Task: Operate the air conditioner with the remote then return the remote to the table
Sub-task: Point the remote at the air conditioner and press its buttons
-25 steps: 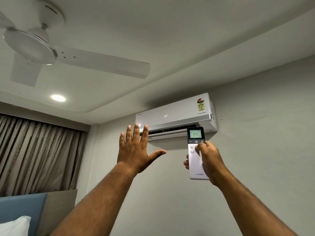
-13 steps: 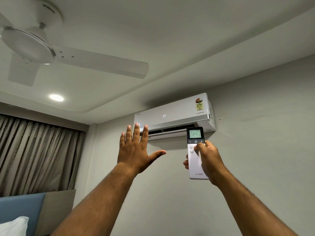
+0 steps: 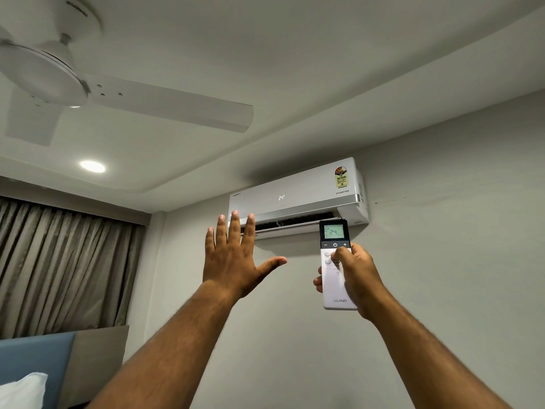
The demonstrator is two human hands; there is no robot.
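A white air conditioner [image 3: 298, 196] hangs high on the wall, its panel showing 24 and its lower flap open. My right hand [image 3: 358, 276] grips a white remote [image 3: 334, 278] held upright just below the unit's right end, thumb resting on the round buttons under the power key. The remote's screen reads 24. My left hand [image 3: 233, 258] is raised flat, palm toward the unit's left end, fingers spread and holding nothing. No table is in view.
A white ceiling fan [image 3: 88, 93] hangs at upper left, with a lit round ceiling lamp [image 3: 92, 166] below it. Grey curtains [image 3: 65, 270] cover the left wall. A blue headboard [image 3: 35, 367] and white pillow [image 3: 22, 391] sit at lower left.
My thumb has slid slightly lower on the remote's buttons. Both hands and the remote otherwise stay in place; the view has shifted a touch.
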